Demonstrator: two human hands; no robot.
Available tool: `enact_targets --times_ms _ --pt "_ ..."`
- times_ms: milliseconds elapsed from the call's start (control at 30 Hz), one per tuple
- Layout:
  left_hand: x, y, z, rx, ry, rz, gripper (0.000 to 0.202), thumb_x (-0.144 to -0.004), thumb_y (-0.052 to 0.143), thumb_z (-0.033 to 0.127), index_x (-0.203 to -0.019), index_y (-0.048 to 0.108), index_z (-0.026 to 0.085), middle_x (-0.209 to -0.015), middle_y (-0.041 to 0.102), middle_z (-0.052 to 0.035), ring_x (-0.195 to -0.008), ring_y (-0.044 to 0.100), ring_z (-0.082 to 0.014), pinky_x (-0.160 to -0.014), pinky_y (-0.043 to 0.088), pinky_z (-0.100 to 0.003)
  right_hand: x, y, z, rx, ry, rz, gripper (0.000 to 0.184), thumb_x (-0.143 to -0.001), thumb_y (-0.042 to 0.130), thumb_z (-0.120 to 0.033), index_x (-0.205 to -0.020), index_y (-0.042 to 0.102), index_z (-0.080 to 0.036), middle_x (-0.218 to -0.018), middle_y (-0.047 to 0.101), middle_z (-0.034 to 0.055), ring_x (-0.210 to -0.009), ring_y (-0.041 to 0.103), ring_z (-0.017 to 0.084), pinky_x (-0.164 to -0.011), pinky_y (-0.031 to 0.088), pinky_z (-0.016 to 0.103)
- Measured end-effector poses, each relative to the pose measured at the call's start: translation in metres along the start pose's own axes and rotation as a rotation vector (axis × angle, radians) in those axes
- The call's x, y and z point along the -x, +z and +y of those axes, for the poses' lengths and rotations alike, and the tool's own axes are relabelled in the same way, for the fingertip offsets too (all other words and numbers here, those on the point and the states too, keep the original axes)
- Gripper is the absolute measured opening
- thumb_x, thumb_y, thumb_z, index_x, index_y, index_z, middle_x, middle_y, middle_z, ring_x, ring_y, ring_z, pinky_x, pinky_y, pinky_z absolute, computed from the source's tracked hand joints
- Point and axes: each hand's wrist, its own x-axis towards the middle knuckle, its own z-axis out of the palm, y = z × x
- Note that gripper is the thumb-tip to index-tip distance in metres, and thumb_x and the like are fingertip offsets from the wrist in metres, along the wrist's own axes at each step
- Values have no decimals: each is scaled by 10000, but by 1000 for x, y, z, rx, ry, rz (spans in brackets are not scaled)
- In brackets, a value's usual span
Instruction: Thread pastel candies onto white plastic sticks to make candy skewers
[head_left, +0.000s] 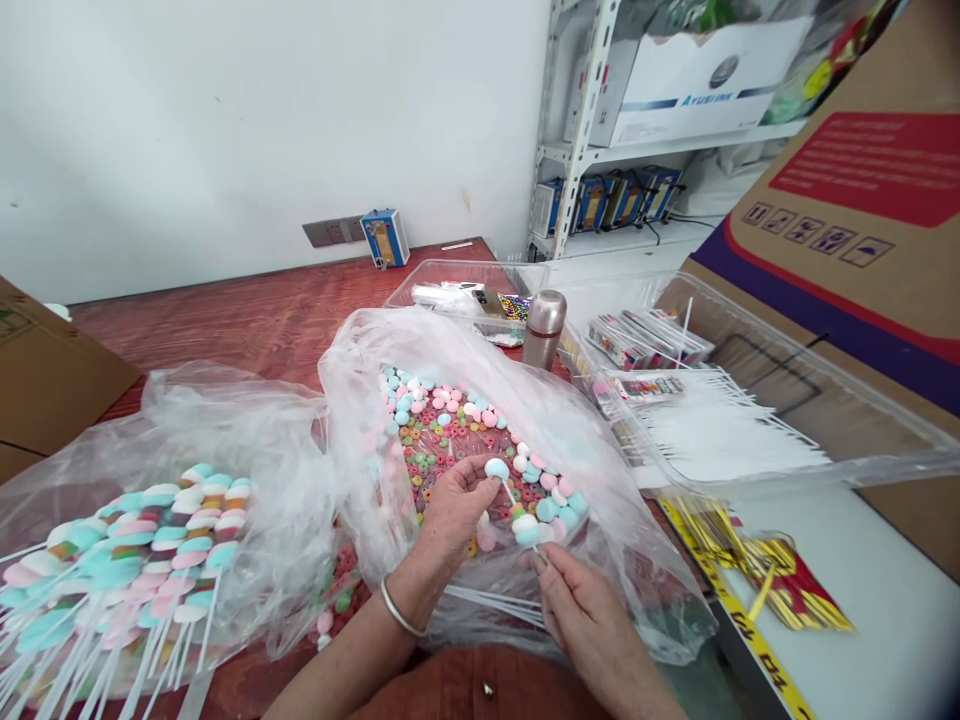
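Observation:
Between the fingertips of my left hand [455,508] is a white and pale blue marshmallow [496,468], at the upper tip of a white stick. My right hand [581,605] pinches that stick lower down. Threaded on it, a white and blue marshmallow [526,529] sits below small coloured rings [517,510]. Both hands are over an opened clear plastic bag [630,560]. Loose pink, white and blue marshmallows [564,497] and fruit-coloured rings [439,432] lie in it. Several bare white sticks [495,605] rest beneath my hands.
Finished marshmallow skewers [161,550] lie in plastic at left. A steel flask [544,325] stands behind the bag. At right are a clear bin [847,465] of white sticks, gold twist ties [799,580] and a big carton [847,200]. A cardboard box [52,370] stands far left.

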Motion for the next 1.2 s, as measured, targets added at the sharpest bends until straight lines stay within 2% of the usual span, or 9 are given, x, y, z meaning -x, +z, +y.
enact_targets --times_ms 267,500,600,733,867,967,1100,1167,1200 --pt "4 2 1 -59 26 -34 383 -634 785 307 -953 666 133 -843 704 -35 -673 627 -119 -634 515 -237 -2 4 2 -224 103 -24 403 -948 389 -528 -920 578 -173 -444 344 -109 -390 263 86 -413 204 216" --pt "1 -1 -9 -296 158 -75 239 -730 677 274 -936 653 155 -731 679 -1 -648 612 -127 -580 476 -216 -5 13 -2 -322 171 38 377 -923 416 -510 -969 571 -170 -410 324 -129 -361 205 82 -376 198 209" --pt "3 -1 -11 -381 238 -76 224 -763 633 241 -967 667 157 -751 690 -8 -657 613 -129 -589 481 -219 -7 15 -5 -332 178 37 334 -924 404 -480 -945 551 -181 -415 319 -134 -353 193 81 -374 201 210" --pt "5 -3 -13 -509 356 -82 276 -798 605 204 -1057 693 170 -838 700 -32 -698 615 -134 -631 493 -234 -11 15 -7 -285 151 41 264 -921 390 -450 -861 499 -217 -434 323 -128 -358 222 91 -385 222 219" --pt "7 -7 -14 -601 430 -110 265 -820 581 174 -1053 706 182 -851 702 -38 -708 617 -139 -653 501 -245 -15 14 -6 -138 92 79 253 -917 376 -420 -744 433 -244 -470 368 -96 -407 316 111 -420 269 225" --pt "13 -8 -12 -641 492 -158 256 -831 562 145 -1038 704 198 -953 723 -50 -807 646 -159 -737 520 -273 -22 14 -3 16 6 153 279 -929 369 -403 -747 493 -232 -520 441 -60 -503 430 142 -490 349 233" --pt "20 -9 -9 -612 588 -199 281 -885 515 161 -1090 701 209 -1119 713 -68 -1040 641 -198 -937 498 -339 -32 13 4 145 -127 227 329 -954 372 -402 -867 617 -201 -759 624 10 -746 557 180 -689 435 257" --pt "18 -13 -6 -550 558 -183 329 -928 478 207 -1201 660 224 -1223 680 -74 -1093 631 -200 -982 484 -355 -35 8 7 167 -121 260 367 -953 385 -443 -869 641 -195 -775 643 11 -740 565 181 -684 435 255" --pt "16 -17 -5 -511 522 -153 361 -943 464 232 -1270 615 236 -1261 661 -75 -1072 642 -195 -958 500 -351 -36 4 7 172 -93 290 386 -947 396 -471 -854 648 -194 -751 648 9 -717 569 181 -663 434 251"
